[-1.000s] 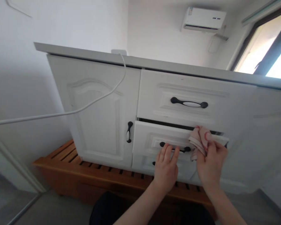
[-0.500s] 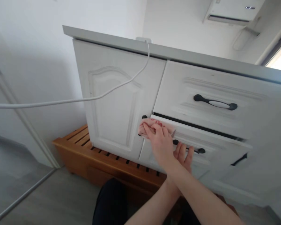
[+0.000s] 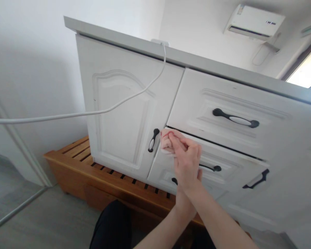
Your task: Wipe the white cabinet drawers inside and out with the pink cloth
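My right hand (image 3: 187,160) is closed on a folded pink cloth (image 3: 168,141) with red marks. It presses the cloth against the upper left corner of the middle drawer (image 3: 228,155), by the edge of the cabinet door (image 3: 119,117). My arms cross, the right one over the left. Most of my left hand (image 3: 199,175) is hidden behind the right; a bit of finger shows near the black middle drawer handle (image 3: 213,168). Whether it grips that handle cannot be seen. The door handle (image 3: 153,140) is just left of the cloth.
A white cable (image 3: 106,110) hangs across the front of the door from the cabinet top (image 3: 114,38). The white cabinet stands on a slatted wooden bench (image 3: 67,164). Above my hands is the top drawer handle (image 3: 235,118). My knee (image 3: 112,221) is below.
The dark gap above the middle drawer has narrowed as the drawer moved inward. My right hand and the cloth have shifted off the door handle, and the left hand is now mostly covered.
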`<state>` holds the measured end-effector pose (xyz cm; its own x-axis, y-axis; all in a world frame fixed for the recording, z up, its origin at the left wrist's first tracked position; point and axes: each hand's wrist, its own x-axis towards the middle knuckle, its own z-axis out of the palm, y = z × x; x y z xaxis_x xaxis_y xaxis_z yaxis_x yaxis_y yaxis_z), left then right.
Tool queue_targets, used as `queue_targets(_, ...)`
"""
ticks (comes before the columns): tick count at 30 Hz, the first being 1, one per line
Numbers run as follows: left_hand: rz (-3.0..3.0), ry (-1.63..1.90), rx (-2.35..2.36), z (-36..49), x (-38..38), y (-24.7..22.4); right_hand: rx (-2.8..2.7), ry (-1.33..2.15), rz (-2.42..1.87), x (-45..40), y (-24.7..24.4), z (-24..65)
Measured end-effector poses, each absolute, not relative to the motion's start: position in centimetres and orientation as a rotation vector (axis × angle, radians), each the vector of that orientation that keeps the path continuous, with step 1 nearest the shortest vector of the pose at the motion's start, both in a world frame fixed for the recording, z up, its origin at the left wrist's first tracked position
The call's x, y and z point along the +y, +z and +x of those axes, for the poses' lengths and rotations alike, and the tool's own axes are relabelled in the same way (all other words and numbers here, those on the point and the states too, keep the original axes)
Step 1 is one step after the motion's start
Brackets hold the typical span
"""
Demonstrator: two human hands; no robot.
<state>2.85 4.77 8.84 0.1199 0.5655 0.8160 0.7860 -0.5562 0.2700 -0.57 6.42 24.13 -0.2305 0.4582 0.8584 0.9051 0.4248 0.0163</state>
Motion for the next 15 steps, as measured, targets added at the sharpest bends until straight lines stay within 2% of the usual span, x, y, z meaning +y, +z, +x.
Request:
queue_targets(5,-2.176,-1.348,-1.404,3.7,3.3,7.1,-1.801,-0.889,-1.167,10.5,24.5,-3.0)
queue_targets(11,-2.209,-1.176,-1.397,4.2,0.2,2.6,-1.964,-0.858,-1.304,10.6,18.7,-2.8)
queue_targets(15,-2.362,-1.069,-1.434,4.3,-3.3,-2.6,-2.111,-0.728,-1.315,10.3,15.6,-1.8)
